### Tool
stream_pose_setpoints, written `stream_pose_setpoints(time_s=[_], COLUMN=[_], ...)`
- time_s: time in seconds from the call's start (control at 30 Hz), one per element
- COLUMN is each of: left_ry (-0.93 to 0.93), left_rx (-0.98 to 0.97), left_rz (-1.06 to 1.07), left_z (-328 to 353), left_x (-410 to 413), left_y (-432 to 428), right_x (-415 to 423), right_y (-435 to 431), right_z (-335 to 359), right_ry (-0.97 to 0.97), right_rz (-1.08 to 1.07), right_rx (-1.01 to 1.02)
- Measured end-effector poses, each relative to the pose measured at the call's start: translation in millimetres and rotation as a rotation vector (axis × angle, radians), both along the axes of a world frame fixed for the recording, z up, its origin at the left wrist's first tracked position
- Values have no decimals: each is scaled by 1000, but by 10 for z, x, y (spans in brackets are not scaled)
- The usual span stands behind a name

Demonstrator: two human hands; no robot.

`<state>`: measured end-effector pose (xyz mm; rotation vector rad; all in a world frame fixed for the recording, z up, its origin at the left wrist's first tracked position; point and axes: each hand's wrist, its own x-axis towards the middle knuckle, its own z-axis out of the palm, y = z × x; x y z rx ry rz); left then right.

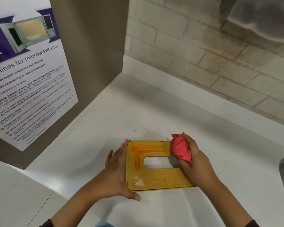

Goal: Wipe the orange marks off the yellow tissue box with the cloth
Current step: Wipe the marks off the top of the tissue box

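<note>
One yellow tissue box (159, 177) lies crosswise, left fingers (121, 151) straight against it, right fingers (189, 141) clamping cloth (180, 148).

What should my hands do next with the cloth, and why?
Probably sweep the cloth in the right hand leftward across the tissue box: the orange marks lie left of it, unwiped, and the left hand braces the box.

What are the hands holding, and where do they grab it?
The right hand grips the bunched red cloth round its right side. The left hand holds nothing; its straight fingers press the left edge of the yellow tissue box.
</note>
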<state>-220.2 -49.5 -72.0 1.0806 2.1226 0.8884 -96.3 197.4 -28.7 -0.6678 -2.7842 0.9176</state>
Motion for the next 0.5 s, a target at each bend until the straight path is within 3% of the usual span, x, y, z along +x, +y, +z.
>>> stream_pose_setpoints(time_s=[0.13,0.5], left_ry=[-22,-18], left_rx=[31,16], left_rz=[41,69], left_z=[15,-79], left_x=[6,3], left_y=[19,37], right_x=[-104,-293], right_y=[-159,-495], right_z=[5,50], right_ry=[10,20], right_rz=[153,253], right_rx=[49,-228])
